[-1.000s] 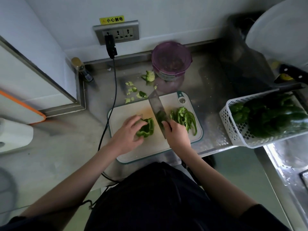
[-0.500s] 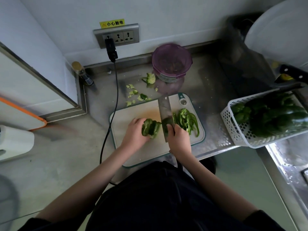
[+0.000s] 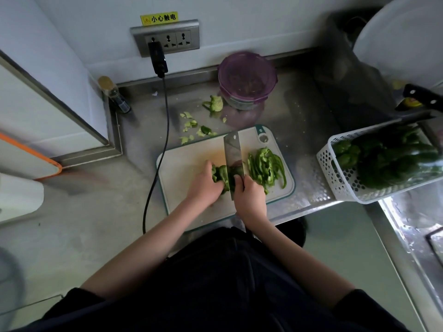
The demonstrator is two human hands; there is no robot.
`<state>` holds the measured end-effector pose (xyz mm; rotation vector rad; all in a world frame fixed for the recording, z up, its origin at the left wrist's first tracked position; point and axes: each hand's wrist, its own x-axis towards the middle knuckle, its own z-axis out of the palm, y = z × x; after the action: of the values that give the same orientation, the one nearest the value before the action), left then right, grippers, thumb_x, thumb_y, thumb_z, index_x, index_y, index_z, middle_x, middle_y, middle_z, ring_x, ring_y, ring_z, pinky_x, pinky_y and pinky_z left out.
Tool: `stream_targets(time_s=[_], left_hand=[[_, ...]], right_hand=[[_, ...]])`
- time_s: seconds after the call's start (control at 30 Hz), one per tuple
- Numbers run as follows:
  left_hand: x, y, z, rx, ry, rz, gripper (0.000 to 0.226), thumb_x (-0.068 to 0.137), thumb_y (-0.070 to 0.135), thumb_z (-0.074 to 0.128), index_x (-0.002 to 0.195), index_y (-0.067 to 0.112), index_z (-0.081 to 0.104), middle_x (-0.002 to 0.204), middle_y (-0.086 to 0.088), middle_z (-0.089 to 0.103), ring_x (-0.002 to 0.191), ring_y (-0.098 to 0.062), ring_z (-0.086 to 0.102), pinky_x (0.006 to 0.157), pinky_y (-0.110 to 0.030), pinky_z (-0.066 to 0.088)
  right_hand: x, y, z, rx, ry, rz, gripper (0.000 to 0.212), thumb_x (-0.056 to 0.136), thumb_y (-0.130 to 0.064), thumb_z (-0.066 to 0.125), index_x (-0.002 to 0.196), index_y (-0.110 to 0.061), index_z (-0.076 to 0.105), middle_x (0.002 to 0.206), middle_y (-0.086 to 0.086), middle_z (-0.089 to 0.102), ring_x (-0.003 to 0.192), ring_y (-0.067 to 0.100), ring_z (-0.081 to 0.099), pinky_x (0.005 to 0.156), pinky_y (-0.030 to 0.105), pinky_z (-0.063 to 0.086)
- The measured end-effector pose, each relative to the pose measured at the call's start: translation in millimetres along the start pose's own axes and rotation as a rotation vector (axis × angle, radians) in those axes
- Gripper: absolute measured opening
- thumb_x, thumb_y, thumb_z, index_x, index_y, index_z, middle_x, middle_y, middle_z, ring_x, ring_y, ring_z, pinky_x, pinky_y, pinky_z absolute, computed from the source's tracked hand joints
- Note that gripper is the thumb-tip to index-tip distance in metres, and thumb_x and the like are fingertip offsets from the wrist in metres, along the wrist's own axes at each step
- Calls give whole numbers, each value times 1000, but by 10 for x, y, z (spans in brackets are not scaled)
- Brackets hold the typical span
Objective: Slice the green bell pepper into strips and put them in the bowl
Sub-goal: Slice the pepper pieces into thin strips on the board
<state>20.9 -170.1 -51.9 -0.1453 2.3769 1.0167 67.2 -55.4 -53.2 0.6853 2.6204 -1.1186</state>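
Steel counter (image 3: 299, 130) against a pale wall, dim light; white cutting board (image 3: 187, 168) sits at the near edge, its near corner covered by the forearms. Left hand (image 3: 203, 188) presses down on the green pepper piece (image 3: 221, 174) at mid-board, fingers curled together over it — fingertips hidden behind the pepper, and the piece's left end is hidden under the hand. Right hand (image 3: 250, 200) is wrapped round the cleaver (image 3: 232, 152) handle, which is fully covered by the fist; forefinger lies along the blade's base. Blade stands on edge, long axis running near to far, tip toward the wall, its edge down on the pepper's right end. Pepper piece lies crosswise to the blade, long axis left to right. Cut strips (image 3: 266, 167) heaped just right of the blade, mostly lying near to far. Purple bowl (image 3: 247, 79) far behind the board, contents too dark to read. Scraps and a pepper core (image 3: 215, 104) left of the bowl. White basket (image 3: 347, 173) of peppers at right — cut off by the frame edge.
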Motion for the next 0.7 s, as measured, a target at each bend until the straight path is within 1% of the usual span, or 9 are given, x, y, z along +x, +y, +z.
stream_targets(time_s=[0.1,0.23,0.3,0.33,0.4,0.43,0.53,0.63,0.7], left_hand=[[-4,13,9,37,13,1,39,85,19,52,119,20,34,77,-7,59,57,-24,60,50,-41,55],[12,35,15,42,-32,27,43,88,19,53,124,17,31,77,-5,58,57,-21,59,48,-34,51],[24,43,1,36,-66,24,45,88,19,53,126,17,29,78,-5,57,58,-21,58,47,-35,49],[30,41,-2,27,-76,17,44,88,18,54,124,18,29,79,-6,57,58,-21,58,50,-37,50],[35,32,-5,18,-81,13,40,88,18,54,119,18,29,77,-5,57,57,-21,58,53,-38,52],[35,28,-4,20,-82,16,39,88,18,54,119,17,30,75,-5,56,56,-21,57,52,-37,51],[56,21,15,23,-80,29,49,88,19,55,128,14,28,73,-4,55,56,-20,56,45,-31,44],[84,0,28,23,-100,13,61,88,21,55,139,14,22,74,-4,56,56,-20,56,46,-29,43],[107,-17,37,31,-113,-6,68,88,23,54,144,16,17,81,-5,57,61,-21,57,48,-29,45]], right_hand=[[21,3,10,-64,3,-23,37,101,-37,35,76,-12,45,72,13,59,62,29,55,51,30,35],[49,19,31,-90,-2,-53,38,101,-36,35,80,-9,51,74,15,61,64,32,57,52,34,41],[48,29,37,-108,6,-83,40,101,-36,36,82,-5,55,70,14,61,65,35,58,53,37,45],[42,32,35,-122,8,-91,41,101,-35,36,83,-4,56,69,13,59,65,35,59,53,37,44],[42,22,28,-150,7,-99,41,101,-35,36,86,-3,57,71,14,61,66,35,59,54,36,44],[49,12,26,-170,5,-99,41,101,-35,35,88,-3,58,73,15,62,68,35,59,54,36,44],[88,-10,28,-250,6,-95,43,102,-36,33,89,-4,58,78,14,64,71,34,60,55,32,40],[114,-5,35,-254,-7,-102,44,102,-36,32,87,-3,58,77,15,64,71,35,60,55,32,39],[126,-4,29,-247,-27,-110,44,102,-35,33,88,-2,58,78,16,64,71,35,61,55,33,41]])
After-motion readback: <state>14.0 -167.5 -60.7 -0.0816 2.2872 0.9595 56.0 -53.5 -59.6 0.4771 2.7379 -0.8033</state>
